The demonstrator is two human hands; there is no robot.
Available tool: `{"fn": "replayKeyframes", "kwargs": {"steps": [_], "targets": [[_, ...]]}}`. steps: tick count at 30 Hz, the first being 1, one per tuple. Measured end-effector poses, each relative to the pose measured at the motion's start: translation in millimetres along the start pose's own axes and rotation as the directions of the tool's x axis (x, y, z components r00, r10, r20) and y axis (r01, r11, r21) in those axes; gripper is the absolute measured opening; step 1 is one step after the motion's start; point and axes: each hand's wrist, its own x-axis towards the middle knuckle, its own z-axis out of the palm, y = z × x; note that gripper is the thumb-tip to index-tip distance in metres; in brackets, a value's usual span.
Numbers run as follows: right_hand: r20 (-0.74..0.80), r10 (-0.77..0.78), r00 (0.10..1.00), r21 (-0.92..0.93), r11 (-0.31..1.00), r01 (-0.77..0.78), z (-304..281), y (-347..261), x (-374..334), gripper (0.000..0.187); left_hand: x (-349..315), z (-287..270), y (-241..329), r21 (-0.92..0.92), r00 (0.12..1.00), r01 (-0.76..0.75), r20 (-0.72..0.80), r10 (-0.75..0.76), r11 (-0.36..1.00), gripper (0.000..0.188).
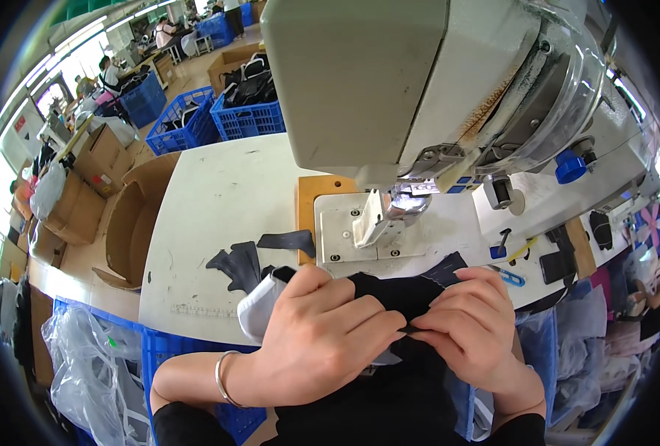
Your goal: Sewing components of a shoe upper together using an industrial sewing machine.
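Observation:
Both my hands are close together at the near edge of the sewing table, on what looks like a black-and-white shoe upper (pixel 393 292). Its rounded white end sticks out to the left of my left hand (pixel 322 338), whose fingers are curled and pinch the black edge. Facing it, my right hand (pixel 467 327) pinches the same edge with thumb and fingertips, the two pinches nearly touching. The hands hide much of the upper. Just beyond them stands the sewing machine (pixel 359 82), its post (pixel 374 223) rising from a white plate. Dark cut pieces (pixel 244 266) lie left of the plate.
Right of the machine lie a light-blue cutter (pixel 511 278), a yellow tool (pixel 523 250) and a dark phone (pixel 557 266). Cardboard boxes (pixel 133 230) stand at the left. Blue crates (pixel 248 119) hold black items behind the table. Clear plastic bags (pixel 85 364) hang at lower left.

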Motion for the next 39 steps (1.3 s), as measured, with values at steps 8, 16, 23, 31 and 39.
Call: {"fn": "replayKeyframes", "kwargs": {"steps": [8,16,23,31,39], "targets": [[0.310,0.285,0.907,0.477,0.778,-0.407,-1.2,10.6,-4.5,0.015,6.4,-5.8,-14.4,-0.297,0.962,0.210,0.233,-0.142,0.931,0.014],[0.388,0.351,0.852,0.501,0.696,-0.515,-7.0,13.5,-3.7,0.019,10.4,-0.9,-22.0,-0.399,0.946,0.246,0.298,-0.129,0.884,0.011],[0.191,0.184,0.964,0.246,0.942,-0.228,-5.3,6.9,8.1,0.016,14.1,0.1,-25.4,-0.377,0.964,0.185,0.249,-0.094,0.907,0.012],[0.219,0.240,0.946,0.354,0.884,-0.306,0.5,12.9,1.6,0.016,17.3,-2.6,-38.3,-0.334,0.973,0.125,0.226,-0.050,0.934,0.017],[0.255,0.306,0.917,0.393,0.834,-0.388,2.9,15.6,-1.5,0.015,21.7,-3.8,-46.1,-0.431,0.931,0.227,0.360,-0.064,0.873,0.019]]}}
